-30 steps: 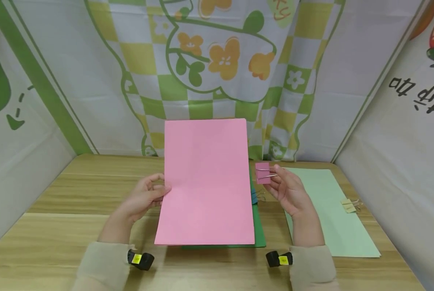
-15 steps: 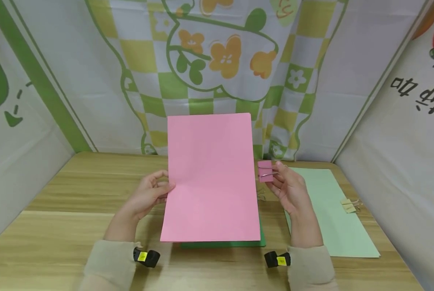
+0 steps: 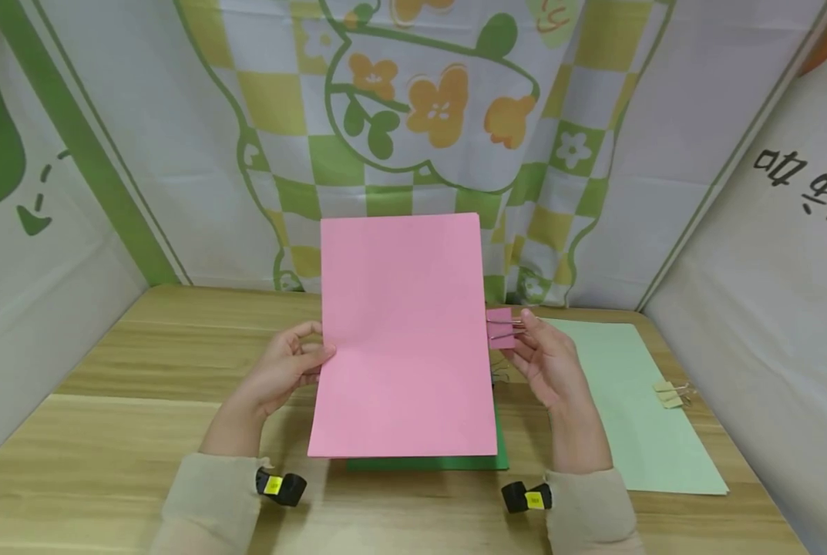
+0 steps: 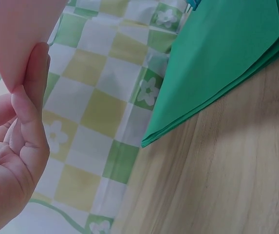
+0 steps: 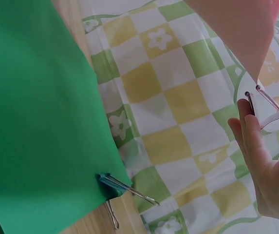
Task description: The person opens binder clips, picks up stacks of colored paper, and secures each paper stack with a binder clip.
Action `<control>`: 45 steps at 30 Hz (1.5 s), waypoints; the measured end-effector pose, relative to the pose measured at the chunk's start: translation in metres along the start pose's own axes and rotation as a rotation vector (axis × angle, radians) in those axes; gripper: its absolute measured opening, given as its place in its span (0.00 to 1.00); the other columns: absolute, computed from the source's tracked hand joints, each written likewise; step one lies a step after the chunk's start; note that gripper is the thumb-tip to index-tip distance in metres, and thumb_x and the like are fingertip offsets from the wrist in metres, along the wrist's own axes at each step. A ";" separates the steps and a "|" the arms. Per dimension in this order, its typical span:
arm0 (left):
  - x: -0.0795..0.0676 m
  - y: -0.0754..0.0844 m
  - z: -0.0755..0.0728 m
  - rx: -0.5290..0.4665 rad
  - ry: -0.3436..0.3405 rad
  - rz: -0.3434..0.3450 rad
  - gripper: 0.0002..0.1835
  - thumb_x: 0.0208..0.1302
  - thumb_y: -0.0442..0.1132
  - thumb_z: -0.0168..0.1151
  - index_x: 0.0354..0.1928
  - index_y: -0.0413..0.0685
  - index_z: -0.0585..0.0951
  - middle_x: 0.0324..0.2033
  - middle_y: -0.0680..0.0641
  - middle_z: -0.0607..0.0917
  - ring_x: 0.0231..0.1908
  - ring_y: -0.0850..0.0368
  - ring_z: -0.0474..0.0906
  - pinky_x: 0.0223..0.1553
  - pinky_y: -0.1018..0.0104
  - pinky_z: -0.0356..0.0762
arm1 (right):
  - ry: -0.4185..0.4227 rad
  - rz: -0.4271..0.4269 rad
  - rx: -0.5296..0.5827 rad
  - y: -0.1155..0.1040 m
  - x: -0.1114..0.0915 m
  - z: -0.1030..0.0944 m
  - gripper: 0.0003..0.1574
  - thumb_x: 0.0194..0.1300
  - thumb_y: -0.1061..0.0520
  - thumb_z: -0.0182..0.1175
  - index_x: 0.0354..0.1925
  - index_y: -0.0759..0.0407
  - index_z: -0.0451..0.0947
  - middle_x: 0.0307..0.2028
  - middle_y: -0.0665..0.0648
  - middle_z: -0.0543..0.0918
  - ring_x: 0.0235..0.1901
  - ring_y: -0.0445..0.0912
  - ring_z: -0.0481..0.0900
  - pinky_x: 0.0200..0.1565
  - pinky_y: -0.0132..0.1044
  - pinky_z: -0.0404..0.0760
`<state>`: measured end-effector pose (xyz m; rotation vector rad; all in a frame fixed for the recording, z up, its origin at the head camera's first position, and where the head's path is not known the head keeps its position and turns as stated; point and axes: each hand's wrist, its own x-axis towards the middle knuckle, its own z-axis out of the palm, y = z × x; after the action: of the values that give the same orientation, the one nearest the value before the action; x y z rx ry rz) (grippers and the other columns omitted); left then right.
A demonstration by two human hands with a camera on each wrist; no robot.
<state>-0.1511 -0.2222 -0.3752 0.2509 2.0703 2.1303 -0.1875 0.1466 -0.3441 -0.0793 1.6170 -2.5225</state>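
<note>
A stack of pink paper (image 3: pixel 402 339) is held up, tilted, above the table. My left hand (image 3: pixel 281 370) pinches its left edge between thumb and fingers. At its right edge is a pink binder clip (image 3: pixel 501 328), whose wire handles my right hand (image 3: pixel 548 358) pinches. In the right wrist view the clip's mouth meets the pink paper's edge; I cannot tell whether the edge is inside it. Below lies dark green paper (image 4: pixel 227 58), mostly hidden from the head view, with a blue binder clip (image 5: pixel 111 183) on its edge.
Light green paper (image 3: pixel 635 416) lies at the table's right, a yellow binder clip (image 3: pixel 668 394) on its right edge. A checked, flowered curtain (image 3: pixel 281 100) hangs behind the wooden table (image 3: pixel 142 432), with white fabric walls at both sides.
The pink paper has risen slightly and shifted right with my left hand. The pink binder clip, which stood apart from the paper's right edge, is now up against it.
</note>
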 end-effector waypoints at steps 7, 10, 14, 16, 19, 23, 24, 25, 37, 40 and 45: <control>0.000 0.000 0.000 -0.008 0.003 -0.002 0.06 0.73 0.31 0.54 0.46 0.50 0.75 0.30 0.56 0.89 0.28 0.65 0.83 0.33 0.72 0.83 | -0.028 -0.012 0.013 0.001 -0.001 0.001 0.18 0.78 0.52 0.49 0.33 0.53 0.82 0.31 0.49 0.86 0.33 0.39 0.86 0.43 0.29 0.86; -0.001 0.000 0.000 -0.010 0.002 -0.002 0.05 0.73 0.32 0.54 0.45 0.50 0.75 0.29 0.56 0.88 0.28 0.65 0.83 0.33 0.72 0.83 | -0.031 -0.010 0.019 0.002 0.000 0.004 0.18 0.78 0.52 0.49 0.33 0.53 0.82 0.31 0.50 0.87 0.33 0.39 0.86 0.43 0.30 0.86; 0.000 0.000 0.001 -0.013 0.000 -0.002 0.05 0.73 0.32 0.55 0.45 0.50 0.75 0.29 0.55 0.88 0.29 0.65 0.83 0.34 0.72 0.83 | -0.029 -0.002 0.027 0.005 0.000 0.009 0.17 0.77 0.53 0.50 0.35 0.54 0.83 0.31 0.50 0.88 0.34 0.40 0.87 0.43 0.31 0.86; 0.000 0.000 0.002 -0.015 -0.002 -0.002 0.05 0.73 0.32 0.55 0.44 0.50 0.76 0.30 0.55 0.89 0.29 0.64 0.84 0.34 0.71 0.84 | -0.026 0.005 0.020 0.006 0.001 0.011 0.17 0.77 0.53 0.49 0.35 0.54 0.83 0.31 0.50 0.88 0.33 0.40 0.86 0.42 0.30 0.86; 0.002 -0.001 0.002 -0.015 -0.010 0.002 0.04 0.73 0.32 0.55 0.45 0.50 0.76 0.31 0.55 0.89 0.30 0.64 0.84 0.35 0.70 0.84 | -0.023 0.016 0.013 0.008 0.002 0.015 0.17 0.78 0.54 0.48 0.35 0.54 0.82 0.31 0.50 0.87 0.33 0.40 0.86 0.40 0.29 0.85; 0.002 -0.002 0.003 -0.012 -0.020 0.008 0.05 0.73 0.33 0.55 0.46 0.49 0.75 0.30 0.55 0.88 0.29 0.64 0.83 0.35 0.70 0.84 | -0.021 0.029 0.013 0.010 0.002 0.019 0.17 0.78 0.54 0.48 0.35 0.54 0.80 0.32 0.50 0.86 0.34 0.40 0.86 0.41 0.29 0.86; 0.002 -0.002 0.003 -0.012 -0.021 0.009 0.05 0.73 0.33 0.55 0.46 0.48 0.75 0.30 0.55 0.88 0.29 0.64 0.83 0.35 0.70 0.84 | -0.020 0.031 0.014 0.010 0.003 0.020 0.17 0.78 0.53 0.48 0.35 0.55 0.79 0.32 0.50 0.86 0.34 0.40 0.87 0.41 0.30 0.86; 0.002 -0.002 0.002 -0.013 -0.022 0.010 0.05 0.73 0.33 0.55 0.47 0.48 0.75 0.30 0.55 0.88 0.29 0.64 0.83 0.34 0.70 0.84 | -0.019 0.033 0.013 0.010 0.003 0.020 0.17 0.78 0.53 0.47 0.35 0.55 0.79 0.32 0.50 0.86 0.34 0.40 0.87 0.41 0.30 0.86; 0.001 -0.003 0.002 -0.009 -0.010 0.003 0.05 0.73 0.33 0.55 0.46 0.50 0.75 0.30 0.55 0.88 0.28 0.64 0.83 0.34 0.70 0.83 | -0.084 0.022 -0.016 0.008 0.001 0.019 0.12 0.77 0.56 0.48 0.42 0.61 0.75 0.32 0.50 0.87 0.33 0.39 0.86 0.39 0.27 0.86; 0.000 -0.002 0.001 -0.004 -0.002 -0.004 0.05 0.73 0.33 0.55 0.46 0.50 0.75 0.30 0.55 0.88 0.29 0.64 0.83 0.34 0.70 0.83 | -0.093 0.036 -0.050 0.007 0.000 0.018 0.11 0.76 0.55 0.49 0.42 0.60 0.76 0.33 0.49 0.87 0.34 0.39 0.85 0.40 0.28 0.85; -0.003 0.000 -0.001 0.014 0.021 -0.017 0.04 0.73 0.33 0.55 0.46 0.49 0.75 0.31 0.56 0.89 0.29 0.64 0.82 0.33 0.71 0.83 | -0.118 0.055 -0.171 0.005 -0.002 0.013 0.21 0.74 0.54 0.51 0.56 0.68 0.71 0.36 0.47 0.85 0.38 0.38 0.82 0.46 0.27 0.83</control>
<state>-0.1489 -0.2241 -0.3749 0.2130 2.0917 2.1181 -0.1839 0.1329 -0.3432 -0.1963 1.7581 -2.2889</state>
